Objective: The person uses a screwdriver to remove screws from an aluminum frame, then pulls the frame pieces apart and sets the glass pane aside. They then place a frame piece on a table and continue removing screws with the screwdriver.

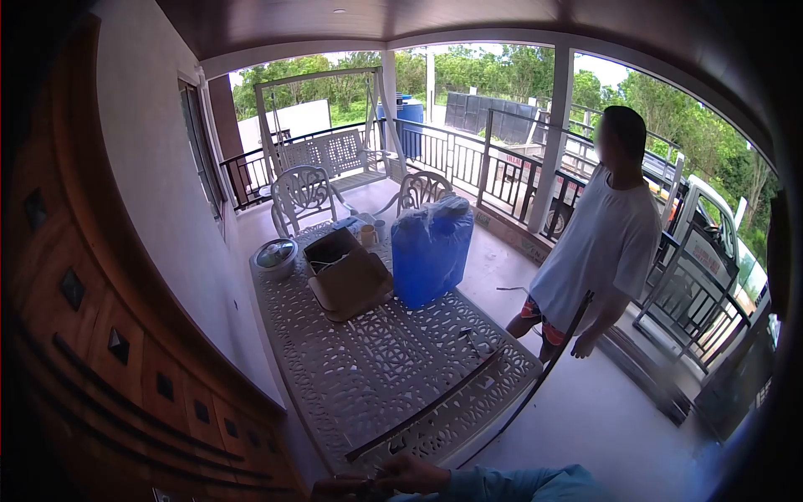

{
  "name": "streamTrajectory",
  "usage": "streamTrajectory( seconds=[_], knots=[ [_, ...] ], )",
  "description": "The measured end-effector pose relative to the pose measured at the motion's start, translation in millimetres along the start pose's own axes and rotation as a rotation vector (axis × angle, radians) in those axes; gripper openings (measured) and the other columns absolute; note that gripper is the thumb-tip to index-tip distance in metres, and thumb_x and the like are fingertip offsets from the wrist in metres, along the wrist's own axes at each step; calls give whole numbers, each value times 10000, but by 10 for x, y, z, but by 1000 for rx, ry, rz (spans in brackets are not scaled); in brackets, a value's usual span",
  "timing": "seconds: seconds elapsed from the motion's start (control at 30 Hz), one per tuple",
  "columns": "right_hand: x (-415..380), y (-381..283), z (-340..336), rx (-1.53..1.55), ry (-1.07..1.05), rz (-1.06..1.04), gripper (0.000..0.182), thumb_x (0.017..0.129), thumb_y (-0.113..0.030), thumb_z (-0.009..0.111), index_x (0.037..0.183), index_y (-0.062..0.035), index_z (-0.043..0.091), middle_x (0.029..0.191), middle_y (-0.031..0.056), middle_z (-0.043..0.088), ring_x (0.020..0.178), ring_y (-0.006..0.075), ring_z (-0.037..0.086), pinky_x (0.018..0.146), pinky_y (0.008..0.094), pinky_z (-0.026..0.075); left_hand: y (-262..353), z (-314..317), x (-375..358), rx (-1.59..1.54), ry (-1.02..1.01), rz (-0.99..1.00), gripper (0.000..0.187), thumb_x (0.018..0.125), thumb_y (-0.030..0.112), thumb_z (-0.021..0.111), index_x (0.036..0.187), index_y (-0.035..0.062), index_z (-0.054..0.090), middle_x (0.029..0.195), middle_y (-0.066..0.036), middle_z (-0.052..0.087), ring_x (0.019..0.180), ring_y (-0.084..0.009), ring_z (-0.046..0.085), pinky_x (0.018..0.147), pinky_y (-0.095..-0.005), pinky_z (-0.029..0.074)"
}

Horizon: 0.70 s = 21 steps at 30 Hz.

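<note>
On a railed porch, the wearer's hands (381,481), clasped together, grip a long dark flexible strip (468,376); bowed, it could spring off the white lattice metal table (368,368).

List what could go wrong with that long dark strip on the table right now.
1. The long dark strip lies diagonally on the ornate table, one end held by the hands at the bottom edge; it could slide off.
2. A second curved strip arcs toward the standing person; if released it might spring against them.

No readable text anywhere (red lettering on the white vehicle (711,251) too blurred).
</note>
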State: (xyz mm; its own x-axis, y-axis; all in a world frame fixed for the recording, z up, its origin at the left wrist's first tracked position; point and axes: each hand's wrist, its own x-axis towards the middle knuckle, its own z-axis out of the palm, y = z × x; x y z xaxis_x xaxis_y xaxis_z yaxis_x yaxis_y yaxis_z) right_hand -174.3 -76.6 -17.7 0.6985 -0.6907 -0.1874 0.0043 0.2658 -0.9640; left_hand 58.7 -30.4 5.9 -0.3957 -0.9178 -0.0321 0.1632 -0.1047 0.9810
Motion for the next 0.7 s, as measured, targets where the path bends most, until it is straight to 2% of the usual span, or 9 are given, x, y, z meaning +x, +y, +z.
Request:
streamTrajectory(
  seconds=[0.1, 0.2, 0.33, 0.43, 0.5, 0.7],
  knots=[
    [-67, -383, 27, -75, 6, 147, 175, 884, -212, 650, 928, -47, 691, 673, -36, 591, 552, 44, 483, 476, 236, 367, -143, -94, -79, -89, 25, -19, 211, 850, 108, 652, 1009, -30, 669, 1099, -160, 646, 969, -268, 631, 823, -390, 525],
    [-97, -456, 77, -22, 45, 107, 194, 877, -244, 661, 915, -56, 694, 624, -56, 546, 512, 23, 433, 438, 217, 310, -155, -142, -103, -66, -34, 21, 286, 892, 198, 589, 1074, -14, 653, 1135, -167, 630, 989, -291, 620, 829, -395, 519],
    [-112, -494, 74, 3, 27, 99, 195, 869, -249, 669, 904, -59, 695, 615, -60, 525, 507, 29, 419, 440, 224, 307, -219, -211, -157, -49, -91, 55, 398, 948, 317, 504, 1160, 6, 631, 1182, -176, 609, 1016, -322, 604, 837, -402, 511],
    [-103, -482, 70, 84, -5, 162, 200, 862, -251, 678, 896, -55, 693, 617, -57, 528, 508, 32, 422, 441, 223, 305, -354, -126, -226, -70, 145, 60, 156, 899, -1, 587, 1036, -32, 655, 1119, -166, 617, 1010, -280, 592, 866, -407, 504],
    [-103, -540, 62, 85, 4, 186, 204, 860, -248, 680, 893, -47, 690, 619, -55, 531, 511, 34, 429, 441, 220, 307, -347, -118, -217, -41, 209, 35, 149, 885, 13, 610, 1017, -33, 662, 1094, -166, 631, 997, -277, 605, 861, -408, 510],
    [-78, -387, 60, 134, 36, 179, 209, 857, -233, 682, 882, -26, 683, 650, -40, 554, 526, 36, 446, 441, 216, 318, -270, -73, -124, 88, 222, -11, 145, 842, 53, 681, 958, -35, 682, 1019, -167, 674, 959, -269, 646, 849, -413, 529]
  ],
)
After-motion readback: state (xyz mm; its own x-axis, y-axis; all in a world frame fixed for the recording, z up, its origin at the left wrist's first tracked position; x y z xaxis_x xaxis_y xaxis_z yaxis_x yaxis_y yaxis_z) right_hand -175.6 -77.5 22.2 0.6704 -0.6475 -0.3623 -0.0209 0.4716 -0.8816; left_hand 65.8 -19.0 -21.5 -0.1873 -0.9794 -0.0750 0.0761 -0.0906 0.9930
